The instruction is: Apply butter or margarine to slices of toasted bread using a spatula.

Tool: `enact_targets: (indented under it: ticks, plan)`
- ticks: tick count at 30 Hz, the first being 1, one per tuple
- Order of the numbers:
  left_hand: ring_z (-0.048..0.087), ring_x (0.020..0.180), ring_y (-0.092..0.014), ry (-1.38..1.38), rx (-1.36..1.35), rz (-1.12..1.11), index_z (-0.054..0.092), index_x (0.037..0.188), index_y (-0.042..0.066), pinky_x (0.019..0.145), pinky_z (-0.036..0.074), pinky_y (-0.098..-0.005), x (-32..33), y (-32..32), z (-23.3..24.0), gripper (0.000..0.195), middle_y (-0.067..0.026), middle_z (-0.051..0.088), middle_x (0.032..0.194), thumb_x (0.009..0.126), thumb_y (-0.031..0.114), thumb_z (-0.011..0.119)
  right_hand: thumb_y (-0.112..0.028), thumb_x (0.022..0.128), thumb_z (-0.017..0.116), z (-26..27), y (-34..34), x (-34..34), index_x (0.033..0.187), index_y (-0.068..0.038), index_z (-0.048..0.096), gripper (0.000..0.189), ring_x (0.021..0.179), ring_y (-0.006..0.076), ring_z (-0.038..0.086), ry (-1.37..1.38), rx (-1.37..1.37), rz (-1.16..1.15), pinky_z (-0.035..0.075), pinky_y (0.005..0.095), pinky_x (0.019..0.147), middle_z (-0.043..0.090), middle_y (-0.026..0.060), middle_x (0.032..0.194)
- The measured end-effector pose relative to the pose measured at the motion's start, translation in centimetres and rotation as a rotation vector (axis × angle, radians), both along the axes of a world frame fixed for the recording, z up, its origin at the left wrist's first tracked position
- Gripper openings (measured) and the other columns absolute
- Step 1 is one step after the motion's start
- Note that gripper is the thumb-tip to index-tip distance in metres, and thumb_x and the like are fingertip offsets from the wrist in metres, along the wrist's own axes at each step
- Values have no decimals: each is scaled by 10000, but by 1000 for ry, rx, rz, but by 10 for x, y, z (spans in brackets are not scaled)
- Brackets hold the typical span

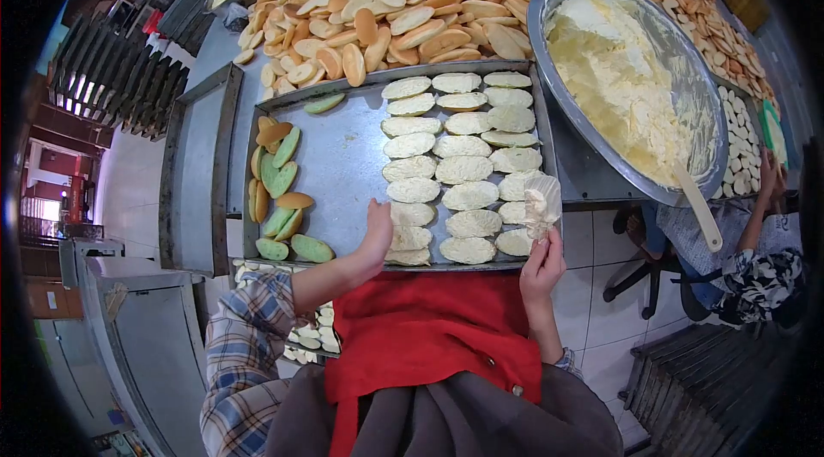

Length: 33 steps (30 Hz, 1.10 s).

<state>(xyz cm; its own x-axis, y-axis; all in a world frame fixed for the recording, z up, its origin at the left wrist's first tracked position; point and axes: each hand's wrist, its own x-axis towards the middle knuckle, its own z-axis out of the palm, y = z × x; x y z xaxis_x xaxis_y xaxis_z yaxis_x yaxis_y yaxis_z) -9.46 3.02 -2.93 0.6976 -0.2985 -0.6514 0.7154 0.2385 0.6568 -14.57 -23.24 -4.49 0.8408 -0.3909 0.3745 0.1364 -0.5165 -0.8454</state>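
My right hand (543,267) grips a translucent plastic scraper (547,190) smeared with pale cream, over the right edge of a metal baking tray (338,154). My left hand (376,235) is over the tray, its fingertips beside the left column of cream-coated bread slices (412,188). The hand is seen edge-on, so whether it touches a slice cannot be made out. Coated oval slices lie in three columns across the tray's right half. Along the left side are uncoated green bread slices (280,179), some with brown crust up. One more green slice (324,103) lies near the far rim.
A large metal basin (618,83) of cream, with a spatula (698,206) in it, stands right of the tray. Beyond lies a heap of bread slices (412,13). An empty tray (199,167) leans at left. At right, a co-worker's hand (769,177) is near another filled tray (737,141).
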Motion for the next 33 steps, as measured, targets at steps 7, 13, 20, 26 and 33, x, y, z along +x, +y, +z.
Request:
enact_targets:
  ticks: [7, 13, 20, 26, 33]
  plan:
    - [390, 1093, -199, -62, 295, 215, 158, 1265, 34, 929, 286, -291, -11, -17, 7, 550, -106, 363, 1220, 866, 413, 189, -16, 789, 413, -4, 2, 0, 978, 85, 467, 220, 694, 298, 567, 24, 14, 10, 440, 327, 602, 554, 210, 816]
    - [359, 1123, -198, -19, 101, 142, 124, 1271, 29, 944, 263, -295, -13, -16, 1, 574, -114, 329, 1246, 862, 425, 203, -21, 793, 415, 0, 2, 0, 977, 88, 466, 220, 676, 275, 566, 39, 31, 10, 435, 314, 586, 558, 202, 797]
    - [150, 1223, -212, -112, 307, 209, -90, 1274, 31, 983, 151, -291, -19, -20, 1, 658, -141, 78, 1336, 856, 414, 243, -44, 803, 410, 0, 2, -2, 990, 84, 460, 232, 668, 268, 561, 121, 2, -8, 434, 310, 587, 559, 198, 788]
    - [287, 1133, -300, -741, 1227, -102, 329, 1152, 28, 932, 242, -379, 35, 50, 16, 475, -185, 320, 1190, 736, 199, 482, -51, 806, 401, -4, 1, -1, 1004, 86, 450, 245, 677, 254, 559, 103, 23, 12, 433, 308, 594, 557, 197, 804]
    - [508, 847, -279, -1074, 1750, -305, 495, 962, 64, 738, 412, -397, 150, 192, 29, 273, -97, 527, 924, 692, 86, 460, -59, 807, 391, 1, 1, -1, 1013, 87, 442, 257, 715, 299, 557, 111, 11, -9, 432, 325, 617, 547, 221, 848]
